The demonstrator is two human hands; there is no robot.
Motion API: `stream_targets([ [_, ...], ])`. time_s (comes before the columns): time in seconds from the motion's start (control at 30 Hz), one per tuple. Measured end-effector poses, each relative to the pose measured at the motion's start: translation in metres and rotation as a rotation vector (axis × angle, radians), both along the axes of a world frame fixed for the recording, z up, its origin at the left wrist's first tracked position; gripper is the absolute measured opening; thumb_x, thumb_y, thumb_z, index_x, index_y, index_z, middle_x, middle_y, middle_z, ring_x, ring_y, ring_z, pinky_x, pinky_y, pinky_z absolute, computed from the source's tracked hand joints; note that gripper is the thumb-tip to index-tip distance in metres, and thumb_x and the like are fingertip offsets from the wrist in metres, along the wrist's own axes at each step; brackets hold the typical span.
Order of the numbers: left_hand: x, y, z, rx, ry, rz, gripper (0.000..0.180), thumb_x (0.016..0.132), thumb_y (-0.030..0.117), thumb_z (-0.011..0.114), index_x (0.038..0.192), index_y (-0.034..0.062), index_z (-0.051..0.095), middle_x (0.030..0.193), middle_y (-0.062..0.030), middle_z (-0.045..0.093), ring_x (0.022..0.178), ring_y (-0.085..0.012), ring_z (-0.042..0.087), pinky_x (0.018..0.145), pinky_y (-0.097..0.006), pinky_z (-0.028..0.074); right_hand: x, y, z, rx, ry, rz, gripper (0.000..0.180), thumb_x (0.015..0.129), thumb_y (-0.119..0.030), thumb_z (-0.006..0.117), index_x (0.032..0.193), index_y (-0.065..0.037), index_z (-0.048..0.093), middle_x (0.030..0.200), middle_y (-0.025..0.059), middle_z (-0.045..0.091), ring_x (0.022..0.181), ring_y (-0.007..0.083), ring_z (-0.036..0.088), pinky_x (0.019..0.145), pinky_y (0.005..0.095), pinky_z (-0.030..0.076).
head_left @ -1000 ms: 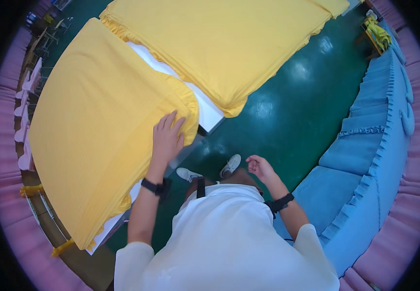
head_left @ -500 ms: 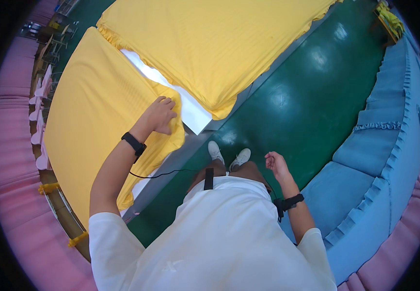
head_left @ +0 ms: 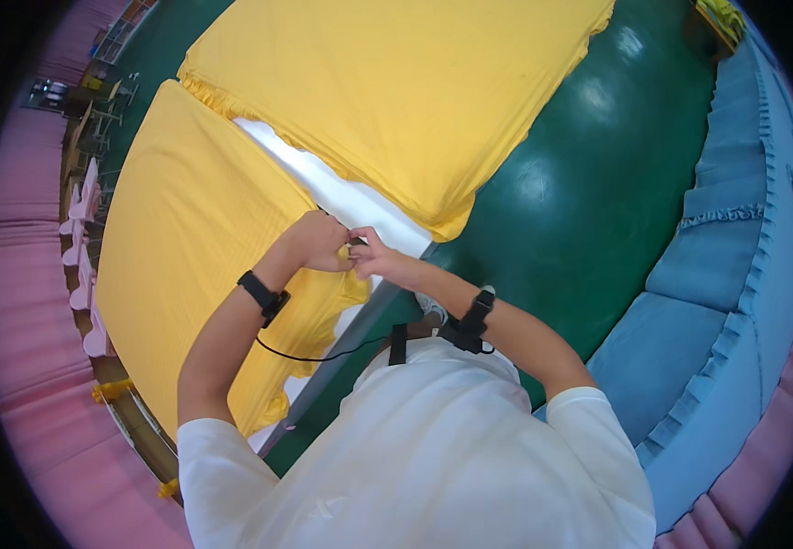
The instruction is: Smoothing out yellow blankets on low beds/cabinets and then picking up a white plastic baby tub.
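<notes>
A yellow cloth cover with a gathered edge lies over the white-topped table on my left. At its inner edge, near the gap to the other table, my left hand is closed on the fabric, knuckles up. Reaching across from the right, my right hand meets it there with bent fingers. A bit of yellow cloth shows between the two hands; the exact pinch is partly hidden by the fingers. Along the front, the cover hangs rumpled over the edge.
A second yellow cover lies on the table ahead, with a white strip bare between the covers. Blue padded seats with ruffles line the right. Green floor runs between. A black cable hangs from my left wrist.
My right hand has come up from beside my body to meet the left at the cover's edge. My left hand has shifted slightly right and down and closed on the cloth.
</notes>
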State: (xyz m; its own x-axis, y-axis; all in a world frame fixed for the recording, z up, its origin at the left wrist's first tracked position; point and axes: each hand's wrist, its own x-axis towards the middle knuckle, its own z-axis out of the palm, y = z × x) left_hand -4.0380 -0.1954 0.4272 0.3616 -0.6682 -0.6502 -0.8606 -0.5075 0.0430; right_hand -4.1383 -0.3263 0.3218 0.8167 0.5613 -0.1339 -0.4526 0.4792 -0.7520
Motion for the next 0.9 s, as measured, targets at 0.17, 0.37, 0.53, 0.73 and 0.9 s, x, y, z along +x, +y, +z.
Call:
stream_targets([
  [0.17,0.012,0.016,-0.025,-0.316,0.104,0.132,0.035,0.073,0.035,0.058,0.073,0.0004,0.063,0.078,-0.0172,0.062,0.079,-0.0329,0.060,0.071,-0.040,0.047,-0.010,0.035,0.014,0.040,0.246,-0.175,0.084,0.074,0.003,0.063,0.139,-0.012,0.011,0.125,0.0096,0.045,0.113,0.0195,0.047,0.090,0.0317,0.041],
  [0.37,0.069,0.029,-0.038,-0.380,-0.307,-0.004,0.042,0.085,0.038,0.046,0.075,0.0028,0.065,0.083,-0.0148,0.062,0.089,-0.0302,0.058,0.081,-0.041,0.045,-0.005,0.041,0.008,0.094,0.389,-0.191,0.066,0.074,0.003,0.058,0.132,-0.008,0.029,0.118,0.0089,0.050,0.110,0.0213,0.049,0.089,0.0337,0.044],
  [0.53,0.093,0.028,-0.057,0.115,-0.133,0.101,0.059,0.086,0.050,0.034,0.079,0.0029,0.069,0.086,-0.0182,0.067,0.083,-0.0344,0.062,0.085,-0.042,0.045,-0.007,0.043,-0.005,0.030,0.464,-0.136,0.053,0.076,-0.003,0.054,0.126,-0.006,0.042,0.117,0.0083,0.051,0.108,0.0195,0.051,0.088,0.0346,0.046],
  [0.73,0.085,0.054,-0.081,-0.029,-0.137,0.160,0.050,0.083,0.044,0.040,0.079,0.0017,0.068,0.087,-0.0202,0.066,0.085,-0.0346,0.062,0.081,-0.041,0.047,-0.024,0.053,-0.013,-0.539,0.180,-0.120,0.057,0.074,-0.009,0.060,0.124,-0.001,0.034,0.108,0.0164,0.054,0.100,0.0242,0.055,0.083,0.0339,0.046],
  [0.9,0.050,0.066,-0.098,-0.783,-0.348,0.212,0.012,0.080,0.015,0.057,0.082,0.0032,0.056,0.083,-0.0133,0.054,0.083,-0.0310,0.053,0.074,-0.041,0.043,-0.029,0.034,-0.025,-0.933,-0.504,-0.301,0.049,0.077,-0.008,0.059,0.120,0.002,0.036,0.113,0.0208,0.043,0.104,0.0381,0.049,0.089,0.0375,0.042],
])
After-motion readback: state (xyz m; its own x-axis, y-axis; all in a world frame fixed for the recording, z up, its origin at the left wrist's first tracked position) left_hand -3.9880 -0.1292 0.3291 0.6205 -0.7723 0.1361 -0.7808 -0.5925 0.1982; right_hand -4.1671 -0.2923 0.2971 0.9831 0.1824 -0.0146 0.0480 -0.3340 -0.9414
